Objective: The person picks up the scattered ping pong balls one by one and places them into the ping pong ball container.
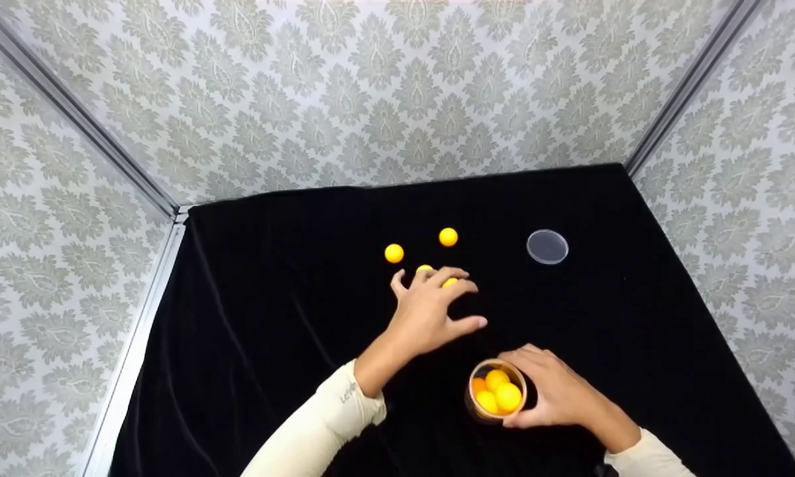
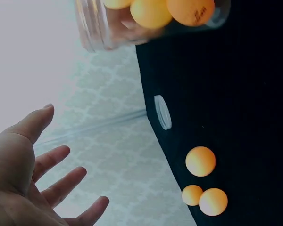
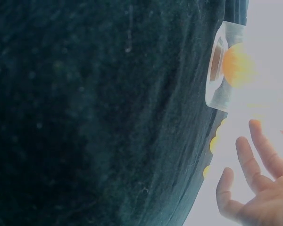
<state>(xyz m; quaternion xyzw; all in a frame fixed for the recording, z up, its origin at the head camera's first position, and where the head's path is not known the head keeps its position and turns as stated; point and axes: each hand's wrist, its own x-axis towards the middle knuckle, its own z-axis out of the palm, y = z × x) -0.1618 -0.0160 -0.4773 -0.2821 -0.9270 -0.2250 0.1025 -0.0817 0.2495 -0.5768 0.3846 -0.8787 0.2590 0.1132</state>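
Note:
My left hand (image 1: 427,311) reaches over several yellow-orange ping-pong balls, its fingers spread. One ball (image 1: 450,282) shows between the fingers, and another (image 1: 424,268) peeks out just past them. In the left wrist view the left hand (image 2: 42,174) has loose fingers and an empty palm, apart from the ping-pong balls (image 2: 200,161). My right hand (image 1: 556,387) holds a clear plastic jar (image 1: 480,416) upright, thumb at its near side and fingers at its far side. Several ping-pong balls (image 1: 509,397) lie inside. Glare washes out part of the jar (image 3: 219,96) in the right wrist view.
Two more ping-pong balls, one left (image 1: 394,253) and one farther back (image 1: 448,236), lie beyond the left hand. A round clear lid (image 1: 547,247) lies at the back right of the black cloth (image 1: 271,318). Patterned walls (image 1: 384,99) stand around the table.

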